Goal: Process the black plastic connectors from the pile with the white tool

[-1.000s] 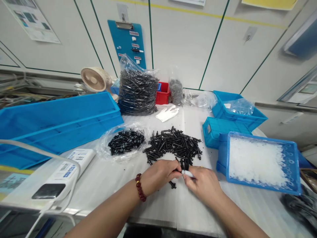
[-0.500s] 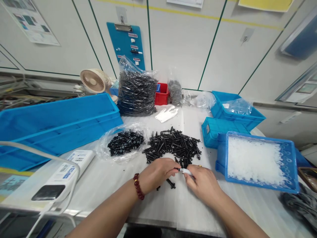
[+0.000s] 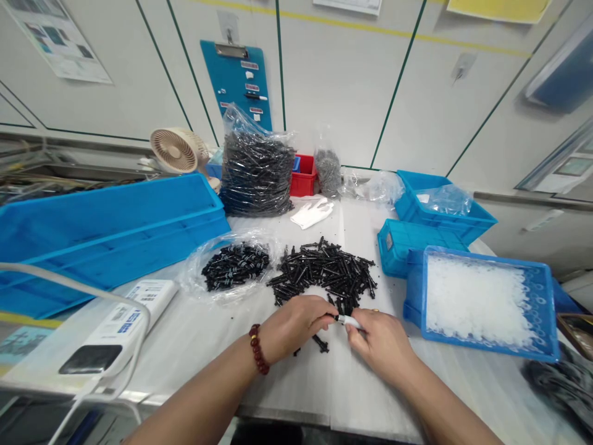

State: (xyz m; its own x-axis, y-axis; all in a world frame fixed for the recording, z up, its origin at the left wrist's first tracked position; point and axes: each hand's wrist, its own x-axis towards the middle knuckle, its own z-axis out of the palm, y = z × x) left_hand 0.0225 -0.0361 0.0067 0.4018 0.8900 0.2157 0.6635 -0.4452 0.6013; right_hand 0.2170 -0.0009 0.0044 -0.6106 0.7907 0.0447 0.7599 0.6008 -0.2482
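Note:
Over the front of the table, my left hand [image 3: 299, 321] is closed in a pinch on a small black rod-like part [image 3: 334, 317], most of it hidden by the fingers. My right hand [image 3: 384, 340] grips a white pen-shaped tool [image 3: 351, 322], whose tip meets the end of the black part. Just beyond both hands lies a loose pile of black rod-like parts [image 3: 324, 269]. A couple of similar parts [image 3: 320, 343] lie below my left hand. To the left of the pile, an open clear bag [image 3: 192, 278] holds black parts with pale rings [image 3: 236, 266].
On the right stands a blue bin [image 3: 417, 303] full of small translucent pieces [image 3: 477, 303]. Long blue crates [image 3: 115, 228] and a white power strip [image 3: 125, 321] with a cable are at left. A large bag of black parts [image 3: 257, 173], a white glove [image 3: 312, 213] and a fan [image 3: 178, 150] stand behind.
Both hands stay almost in place. The white tool and the black part have shifted only very slightly between my fingers.

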